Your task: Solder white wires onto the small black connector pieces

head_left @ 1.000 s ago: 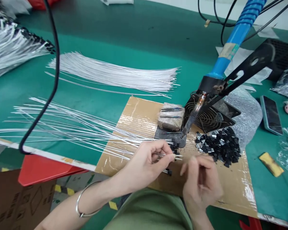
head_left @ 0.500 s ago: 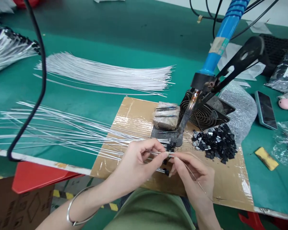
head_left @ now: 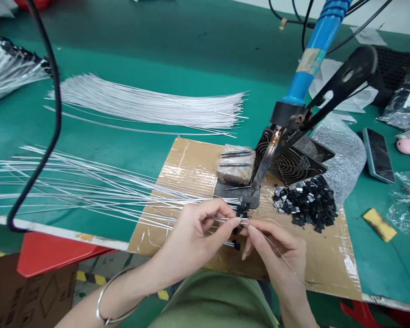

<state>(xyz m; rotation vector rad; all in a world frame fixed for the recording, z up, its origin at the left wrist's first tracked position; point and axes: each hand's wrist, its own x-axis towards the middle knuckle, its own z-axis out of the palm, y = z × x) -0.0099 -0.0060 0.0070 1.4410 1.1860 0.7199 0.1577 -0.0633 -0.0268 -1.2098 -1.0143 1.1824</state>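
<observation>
Over brown cardboard (head_left: 328,259), 2 hands (head_left: 200,234) together, clamped on thin pale wires (head_left: 220,219) and a curving grey strand (head_left: 280,253).

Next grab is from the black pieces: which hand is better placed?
Right, I'd say: the right hand is nearer the black pieces; the left hand is farther off. Both look busy at the fingertips, though.

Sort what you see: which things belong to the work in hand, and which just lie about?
Likely part of the work:
white wires
small black pieces
blue-handled tool
cardboard sheet

Apparently just lying about:
phone
pink object
bubble wrap
</observation>
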